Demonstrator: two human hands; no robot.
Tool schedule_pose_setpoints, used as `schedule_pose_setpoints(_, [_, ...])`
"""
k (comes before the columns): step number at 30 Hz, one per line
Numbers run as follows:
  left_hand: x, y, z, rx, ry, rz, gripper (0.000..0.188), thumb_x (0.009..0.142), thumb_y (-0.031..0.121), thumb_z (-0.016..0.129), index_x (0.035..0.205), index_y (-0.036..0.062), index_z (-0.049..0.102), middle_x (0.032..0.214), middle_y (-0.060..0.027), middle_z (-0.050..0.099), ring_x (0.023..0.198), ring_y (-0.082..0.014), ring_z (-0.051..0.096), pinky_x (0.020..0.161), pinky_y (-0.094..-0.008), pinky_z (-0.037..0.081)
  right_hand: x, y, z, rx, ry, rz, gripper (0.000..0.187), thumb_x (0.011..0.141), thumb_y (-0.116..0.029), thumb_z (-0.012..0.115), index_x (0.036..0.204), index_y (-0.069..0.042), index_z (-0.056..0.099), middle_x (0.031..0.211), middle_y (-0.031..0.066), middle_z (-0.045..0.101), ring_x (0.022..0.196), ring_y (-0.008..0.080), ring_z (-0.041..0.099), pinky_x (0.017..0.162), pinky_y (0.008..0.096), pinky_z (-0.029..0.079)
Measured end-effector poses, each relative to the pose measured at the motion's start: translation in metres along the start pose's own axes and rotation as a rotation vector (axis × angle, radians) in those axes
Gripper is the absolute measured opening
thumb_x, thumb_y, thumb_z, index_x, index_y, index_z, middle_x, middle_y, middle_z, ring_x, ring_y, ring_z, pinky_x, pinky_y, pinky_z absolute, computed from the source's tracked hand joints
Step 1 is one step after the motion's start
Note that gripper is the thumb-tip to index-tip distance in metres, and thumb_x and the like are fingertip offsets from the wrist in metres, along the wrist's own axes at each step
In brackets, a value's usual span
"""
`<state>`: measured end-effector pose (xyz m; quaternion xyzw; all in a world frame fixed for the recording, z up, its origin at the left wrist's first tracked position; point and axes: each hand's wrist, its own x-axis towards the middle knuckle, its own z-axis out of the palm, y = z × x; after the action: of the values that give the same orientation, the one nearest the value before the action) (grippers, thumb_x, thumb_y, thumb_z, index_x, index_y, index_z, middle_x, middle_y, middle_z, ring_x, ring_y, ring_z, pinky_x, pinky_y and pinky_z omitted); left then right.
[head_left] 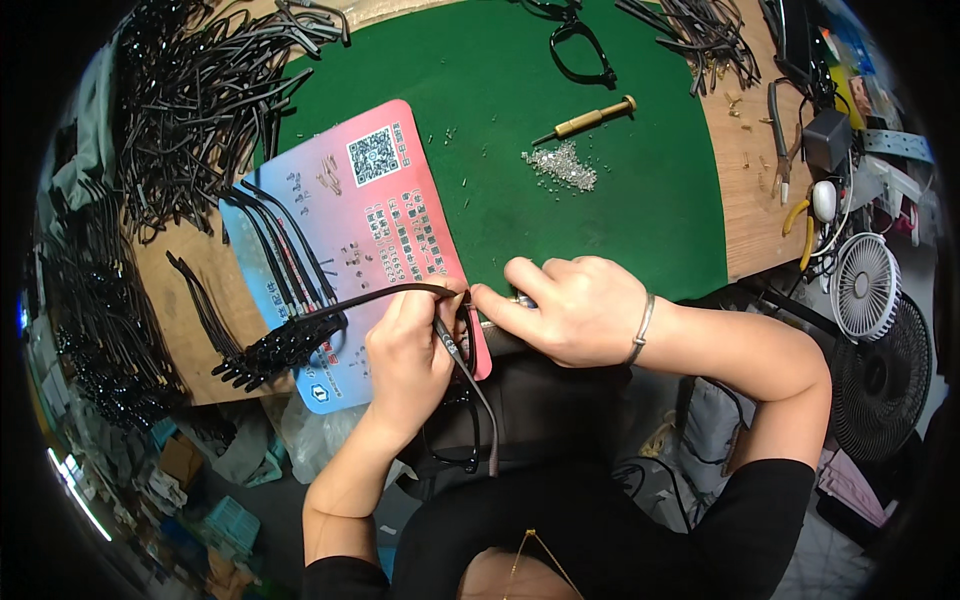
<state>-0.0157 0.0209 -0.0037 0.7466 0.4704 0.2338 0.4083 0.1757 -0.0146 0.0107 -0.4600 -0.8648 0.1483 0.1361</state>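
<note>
At the front edge of the table, my left hand (412, 338) is closed on a pair of dark eyeglasses (385, 293). One temple points left across the mat, the other hangs down toward my lap. My right hand (578, 312) is curled, its index fingertip against the eyeglasses near the hinge. A small shiny bit of something shows under its fingers, too covered to name. Beneath my left hand lies a pink and blue printed mat (425, 150) with tiny metal parts (330, 175) and a bunch of black temples (290, 340).
A brass-handled screwdriver (590, 120) lies beside a pile of tiny clear screws or beads (565, 168) on the green cloth (620, 225). Heaps of black temples (190, 110) cover the left. A black eyeglass frame (582, 55) sits far back; pliers (780, 140) and a white fan (865, 285) are right.
</note>
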Motion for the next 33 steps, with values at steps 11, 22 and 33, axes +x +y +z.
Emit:
schedule_pose_setpoints(11, [-0.001, -0.002, 0.004, 0.013, 0.042, 0.038, 0.006, 0.083, -0.001, 0.057, 0.089, 0.0007, 0.058, 0.071, -0.0098, 0.058, 0.055, -0.0187, 0.058, 0.05, -0.0287, 0.045, 0.004, 0.002, 0.007, -0.01, 0.046, -0.013, 0.03, 0.071, -0.015, 0.057, 0.099, -0.003, 0.056, 0.073, 0.0083, 0.047, 0.045, 0.0183, 0.054, 0.038, 0.0311, 0.048])
schedule_pose_setpoints(22, [0.01, 0.008, -0.008, -0.114, 0.185, -0.004, 0.012, 0.08, -0.007, 0.058, 0.091, -0.0037, 0.06, 0.076, -0.0139, 0.06, 0.061, -0.022, 0.058, 0.056, -0.0292, 0.047, -0.008, 0.002, -0.009, 0.103, 0.018, 0.168, 0.034, 0.076, -0.022, 0.061, 0.107, -0.008, 0.053, 0.082, 0.0095, 0.048, 0.053, 0.0188, 0.058, 0.043, 0.0296, 0.048])
schedule_pose_setpoints(33, [0.007, 0.004, -0.026, -0.136, 0.074, 0.138, 0.037, 0.093, 0.001, 0.04, 0.129, -0.0011, 0.044, 0.11, -0.0131, 0.052, 0.088, -0.0157, 0.059, 0.072, -0.0246, 0.051, -0.018, 0.005, -0.028, 0.134, -0.095, 0.33, 0.042, 0.078, -0.025, 0.062, 0.115, -0.01, 0.051, 0.088, 0.0117, 0.047, 0.058, 0.0226, 0.059, 0.048, 0.0326, 0.049])
